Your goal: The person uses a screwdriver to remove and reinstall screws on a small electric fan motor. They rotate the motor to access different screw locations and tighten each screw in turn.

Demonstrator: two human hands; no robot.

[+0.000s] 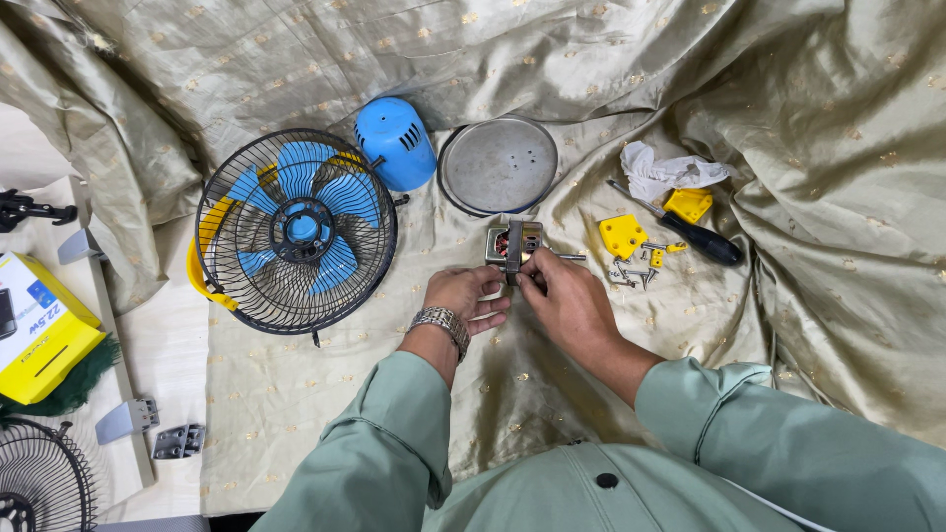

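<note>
Pinching the small fan motor (513, 246) between the closed fingers of my left hand (468, 296) and right hand (564, 296) over the gold cloth (296, 394); round metal plate (498, 165) just beyond; caged fan (294, 230) left, screwdriver (690, 229) right.

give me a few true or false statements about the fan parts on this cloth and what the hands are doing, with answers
1. Both hands grip the small fan motor. True: the left hand and the right hand meet at it.
2. The fan blades are red. False: they are blue, inside a black wire guard.
3. The blue motor cover lies beside the round metal plate. True.
4. The screwdriver is in the right hand. False: it lies on the cloth, right of the motor.
5. The left wrist wears a metal watch. True.
6. The yellow plastic piece sits on the round metal plate. False: it lies on the cloth by the screws.
</note>
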